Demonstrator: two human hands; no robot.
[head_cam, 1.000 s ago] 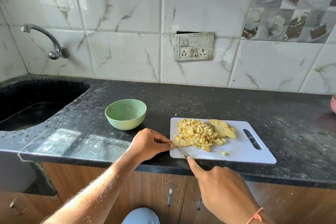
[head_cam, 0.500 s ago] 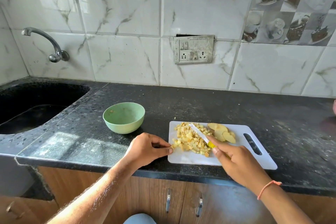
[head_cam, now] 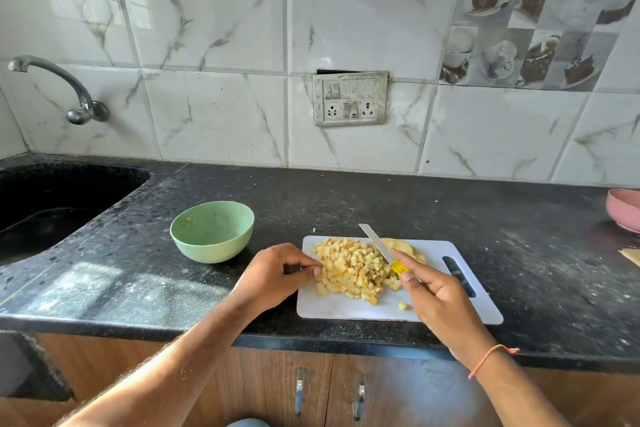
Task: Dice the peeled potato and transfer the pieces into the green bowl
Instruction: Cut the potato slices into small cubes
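Observation:
A pile of diced potato (head_cam: 353,267) lies on the white cutting board (head_cam: 446,308), with a few uncut slices (head_cam: 403,246) behind it. My right hand (head_cam: 436,298) grips a yellow-handled knife (head_cam: 375,241), its blade angled over the right side of the pile. My left hand (head_cam: 273,276) rests at the board's left edge, fingers curled with the tips touching the dice. The green bowl (head_cam: 213,230) stands on the black counter, left of the board, with one or two small bits inside.
A dark sink (head_cam: 52,208) with a tap (head_cam: 55,87) is at the far left. A pink bowl (head_cam: 623,213) sits at the right edge. A switch panel (head_cam: 349,99) is on the tiled wall. The counter's front edge runs just below the board.
My right hand has carried the knife from the board's front left corner up to the right side of the pile. The left hand has stayed at the board's left edge.

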